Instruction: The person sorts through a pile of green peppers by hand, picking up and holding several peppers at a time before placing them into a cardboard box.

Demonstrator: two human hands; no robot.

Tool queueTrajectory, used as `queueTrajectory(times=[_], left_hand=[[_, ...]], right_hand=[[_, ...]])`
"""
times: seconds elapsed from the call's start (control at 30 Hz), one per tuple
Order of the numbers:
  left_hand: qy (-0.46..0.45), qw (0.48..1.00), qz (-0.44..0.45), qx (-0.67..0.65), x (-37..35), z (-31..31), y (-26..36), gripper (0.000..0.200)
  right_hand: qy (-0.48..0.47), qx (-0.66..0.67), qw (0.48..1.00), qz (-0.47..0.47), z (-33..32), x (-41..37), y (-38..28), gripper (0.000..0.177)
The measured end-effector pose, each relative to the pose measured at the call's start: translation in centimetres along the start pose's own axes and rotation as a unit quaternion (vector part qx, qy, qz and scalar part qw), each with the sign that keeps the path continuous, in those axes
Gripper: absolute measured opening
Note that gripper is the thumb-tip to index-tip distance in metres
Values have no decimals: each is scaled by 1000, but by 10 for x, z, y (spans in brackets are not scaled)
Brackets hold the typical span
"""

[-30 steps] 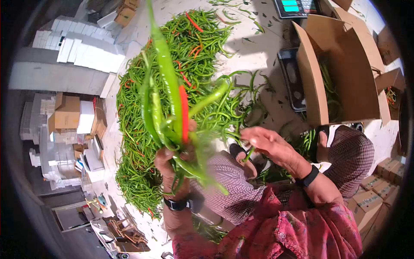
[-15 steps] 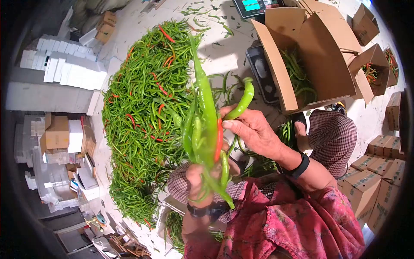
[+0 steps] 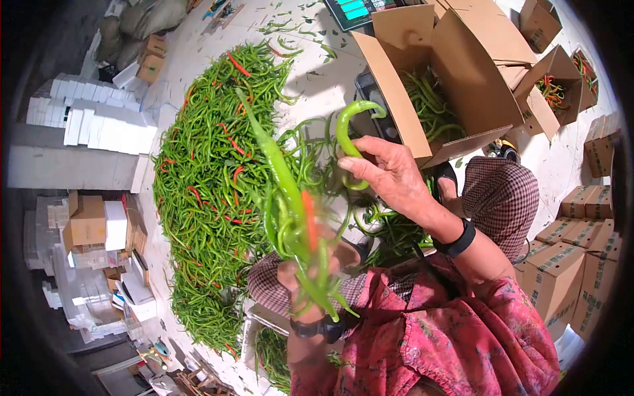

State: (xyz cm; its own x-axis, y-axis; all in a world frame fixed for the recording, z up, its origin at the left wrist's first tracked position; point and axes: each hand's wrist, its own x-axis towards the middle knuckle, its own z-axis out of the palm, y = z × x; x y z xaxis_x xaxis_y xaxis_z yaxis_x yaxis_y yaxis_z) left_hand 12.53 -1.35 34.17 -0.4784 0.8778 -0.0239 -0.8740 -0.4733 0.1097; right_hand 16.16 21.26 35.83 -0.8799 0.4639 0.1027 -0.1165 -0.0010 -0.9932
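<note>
My left hand is closed round a bunch of long green chili peppers. A red chili pepper, smeared by motion, is among them. Between the thumb and fingers of my right hand is one curved green chili pepper, its hooked end upward. The two hands are apart, the bunch to the left of the single pepper. Beyond the bunch spreads a large heap of green chili peppers with some red ones mixed in.
An open cardboard box holding green peppers stands on a scale with a lit display. A smaller box holds red and green peppers. Stacked cartons are at right, a pepper-filled white container near my left forearm.
My right hand has drawn apart from the bunch with the curved green pepper. The bunch in my left hand has shifted left. The camera view has shifted slightly.
</note>
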Motion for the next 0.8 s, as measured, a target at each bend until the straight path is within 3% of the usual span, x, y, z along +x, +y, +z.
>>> queueTrajectory(times=[0.1, 0.17, 0.23, 0.43, 0.47, 0.6, 0.77, 0.8], left_hand=[[-13, 1000, 18, 5, -9, -8, 0, 86], [9, 996, 83, 18, -9, -4, -2, 80], [28, 995, 91, 10, -8, 2, -4, 75], [82, 986, 127, 70, -3, 13, -6, 72], [75, 990, 91, 78, -5, 9, -2, 73], [76, 983, 83, 147, -4, 8, -2, 72], [59, 985, 78, 142, 1, 5, -4, 71], [42, 991, 90, 86, 1, 5, -5, 68]], right_hand=[[-21, -47, 998, 24, -5, -10, 1, 26], [-31, -71, 996, 43, -8, -19, 4, 26], [5, -155, 984, -89, -9, -25, 8, 25], [12, -220, 973, -74, -14, -53, 8, 23], [18, -244, 966, -88, -14, -57, 13, 22], [17, -295, 949, -108, -14, -71, 13, 23], [-9, -298, 951, -80, -15, -74, 0, 22], [-32, -122, 991, 42, -15, -74, 0, 23]])
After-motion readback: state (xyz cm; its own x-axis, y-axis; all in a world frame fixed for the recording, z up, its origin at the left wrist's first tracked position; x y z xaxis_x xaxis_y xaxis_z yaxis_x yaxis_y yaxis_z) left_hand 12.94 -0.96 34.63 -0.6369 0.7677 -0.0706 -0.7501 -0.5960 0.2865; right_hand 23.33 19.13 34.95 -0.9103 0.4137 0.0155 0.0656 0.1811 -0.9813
